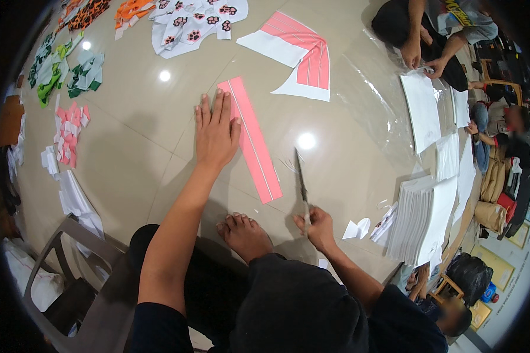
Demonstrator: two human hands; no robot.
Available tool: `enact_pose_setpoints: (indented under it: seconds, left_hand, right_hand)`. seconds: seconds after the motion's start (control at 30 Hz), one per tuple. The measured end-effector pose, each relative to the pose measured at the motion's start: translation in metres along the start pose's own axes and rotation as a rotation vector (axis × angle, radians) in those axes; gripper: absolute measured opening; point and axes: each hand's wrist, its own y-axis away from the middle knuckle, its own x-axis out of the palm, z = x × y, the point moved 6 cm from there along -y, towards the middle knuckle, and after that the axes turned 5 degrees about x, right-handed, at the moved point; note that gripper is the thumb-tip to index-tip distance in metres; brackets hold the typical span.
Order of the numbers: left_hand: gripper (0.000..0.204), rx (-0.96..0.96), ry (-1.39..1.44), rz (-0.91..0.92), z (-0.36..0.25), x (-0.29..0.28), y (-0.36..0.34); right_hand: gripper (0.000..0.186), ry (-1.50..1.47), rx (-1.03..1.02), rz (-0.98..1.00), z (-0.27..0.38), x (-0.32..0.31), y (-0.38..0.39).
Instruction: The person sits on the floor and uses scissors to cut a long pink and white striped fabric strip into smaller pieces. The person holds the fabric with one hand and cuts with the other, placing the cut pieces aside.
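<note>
My left hand (217, 130) lies flat with fingers stretched over the left edge of a long pink strip (253, 144) on the tiled floor, near its upper end. The strip has a pale line running along its length. My right hand (313, 226) grips scissors (300, 176) to the right of the strip, the blades pointing away from me. Thin white scraps lie between scissors and strip. Above the strip lies a bent pink-striped white piece (312, 65). My bare foot (244, 238) is just below the strip.
Fabric piles in green (85, 73), pink (70, 132) and paw prints (191, 23) lie left and top. At right are plastic film, white stacks (418, 217) and co-workers, one's hands (424, 62) near the upper stack. A grey chair (70, 253) stands lower left.
</note>
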Motion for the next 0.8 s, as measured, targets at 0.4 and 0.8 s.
enact_pose_setpoints:
  seconds: [0.4, 0.8]
  left_hand:
    - [0.089, 0.107, -0.059, 0.148, -0.033, -0.012, 0.031]
    - [0.093, 0.182, -0.003, 0.218, -0.05, 0.0, 0.032]
  right_hand:
    - [0.03, -0.294, 0.288, -0.603, -0.189, -0.124, 0.117]
    - [0.032, -0.355, 0.003, 0.049, -0.097, -0.031, 0.109]
